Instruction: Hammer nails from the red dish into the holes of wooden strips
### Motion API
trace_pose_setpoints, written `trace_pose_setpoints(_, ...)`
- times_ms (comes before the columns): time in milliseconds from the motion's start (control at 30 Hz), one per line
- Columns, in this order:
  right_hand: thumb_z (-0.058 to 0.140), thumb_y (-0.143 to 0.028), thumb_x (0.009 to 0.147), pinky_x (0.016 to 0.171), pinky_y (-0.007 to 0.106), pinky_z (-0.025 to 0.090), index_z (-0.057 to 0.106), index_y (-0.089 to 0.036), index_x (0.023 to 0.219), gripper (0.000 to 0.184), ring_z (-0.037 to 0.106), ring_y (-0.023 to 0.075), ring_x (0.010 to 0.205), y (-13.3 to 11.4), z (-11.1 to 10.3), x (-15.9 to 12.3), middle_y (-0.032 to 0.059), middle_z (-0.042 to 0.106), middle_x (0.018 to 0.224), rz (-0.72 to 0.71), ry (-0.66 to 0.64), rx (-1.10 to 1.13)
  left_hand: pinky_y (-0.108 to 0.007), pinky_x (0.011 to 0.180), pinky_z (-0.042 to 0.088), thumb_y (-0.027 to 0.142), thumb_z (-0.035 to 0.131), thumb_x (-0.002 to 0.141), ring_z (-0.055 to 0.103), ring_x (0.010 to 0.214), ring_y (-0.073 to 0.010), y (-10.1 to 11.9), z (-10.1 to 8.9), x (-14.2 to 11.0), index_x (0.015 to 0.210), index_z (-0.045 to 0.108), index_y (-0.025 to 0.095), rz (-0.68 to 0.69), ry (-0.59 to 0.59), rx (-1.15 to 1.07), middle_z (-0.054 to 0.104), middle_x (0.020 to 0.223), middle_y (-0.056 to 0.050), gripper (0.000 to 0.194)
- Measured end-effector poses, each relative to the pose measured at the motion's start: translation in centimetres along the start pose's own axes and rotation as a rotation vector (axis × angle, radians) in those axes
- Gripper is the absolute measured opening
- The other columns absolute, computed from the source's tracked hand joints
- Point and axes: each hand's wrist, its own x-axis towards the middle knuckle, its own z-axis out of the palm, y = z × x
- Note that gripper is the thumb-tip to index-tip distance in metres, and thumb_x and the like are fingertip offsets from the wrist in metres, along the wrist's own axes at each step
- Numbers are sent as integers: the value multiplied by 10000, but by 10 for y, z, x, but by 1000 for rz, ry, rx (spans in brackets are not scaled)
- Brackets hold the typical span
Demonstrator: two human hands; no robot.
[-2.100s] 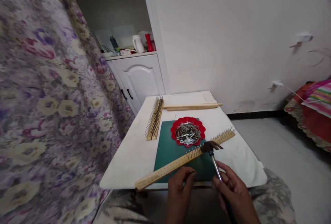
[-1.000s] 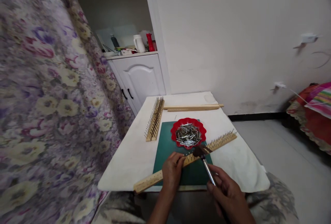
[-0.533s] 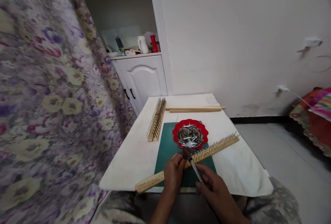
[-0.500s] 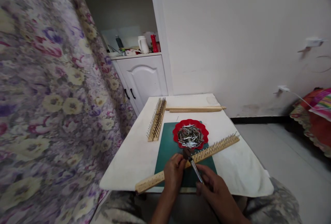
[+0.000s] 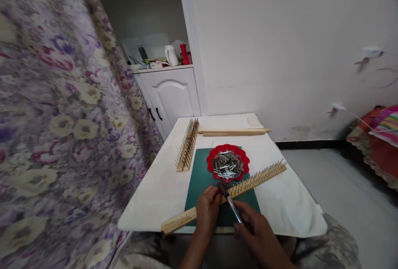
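Two grips: the left grip [image 5: 207,209] and the right grip [image 5: 256,225] are working close together over the near edge of the table [image 5: 152,202]
Hammer [image 5: 232,207]: the right grip is clasping its handle with curled fingers, and the shaft is slanting away from that grip toward the left one
Hammer head [image 5: 223,186]: it is hanging just beside the fingertips of the left grip, above the wood; whether it is touching a nail I cannot tell
Left grip: thumb and fingertips are bunching together on the wood; the fingers are hiding what lies between them, so I cannot tell whether they are pinching a nail
Long board [image 5: 178,221]: it is passing diagonally beneath the left grip, showing small dark marks to the left of that grip and bristling with upright nails to the right of it
Red bowl [image 5: 210,164]: it is standing beyond both grips, holding a heap of loose nails [image 5: 228,164]
Green mat [image 5: 195,178]: it is lying under the bowl and the board, spreading around the left grip
Nail-studded wood [image 5: 188,145]: it is resting beyond the left grip and to its left, nails pointing up
Wooden strips [image 5: 233,133]: they are lying beyond the bowl, well apart from both grips
White cabinet [image 5: 171,90]: it is standing past the table, beyond the left grip
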Motion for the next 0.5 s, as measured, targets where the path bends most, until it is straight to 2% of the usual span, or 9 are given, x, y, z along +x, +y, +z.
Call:
trace_pose_setpoints(133, 610, -284, 781, 543, 267, 436, 622, -221, 1128, 353, 571, 185, 555, 6, -1, -5, -19, 645, 619, -11, 54, 156, -238, 623, 400, 246, 470, 823, 574, 695, -158, 0, 0, 1, 724, 646, 179, -4, -13, -40, 612, 748, -25, 213)
trace_pose_setpoints(267, 665, -373, 762, 561, 270, 452, 630, -244, 1111, 373, 578, 177, 540, 10, -10, -15, 15, 712, 721, 7, 140, 307, -255, 668, 447, 257, 513, 806, 602, 739, -175, -4, -6, 3, 849, 672, 189, -7, -48, -93, 636, 796, -35, 178)
trace_pose_setpoints(333, 682, -408, 752, 557, 283, 467, 622, -250, 1102, 389, 524, 136, 437, 10, -17, -19, 13, 719, 745, 42, 193, 374, -262, 682, 454, 239, 515, 802, 605, 737, -175, -4, -14, 7, 881, 662, 189, -4, -44, -89, 641, 801, -33, 175)
trace_pose_setpoints(433, 695, -446, 740, 469, 278, 454, 608, -241, 1121, 441, 362, 66, 292, 8, -25, -24, -23, 683, 658, 119, 253, 354, -263, 703, 452, 234, 477, 829, 606, 777, -175, 2, -26, 21, 873, 646, 193, 36, -22, -60, 652, 837, -37, 180)
trace_pose_setpoints(500, 702, -449, 736, 414, 249, 417, 604, -231, 1125, 457, 368, 66, 294, 9, -29, -25, -27, 673, 631, 139, 272, 333, -259, 728, 448, 232, 459, 842, 604, 818, -174, 9, -29, 36, 853, 645, 196, 93, -40, -21, 657, 870, -42, 189)
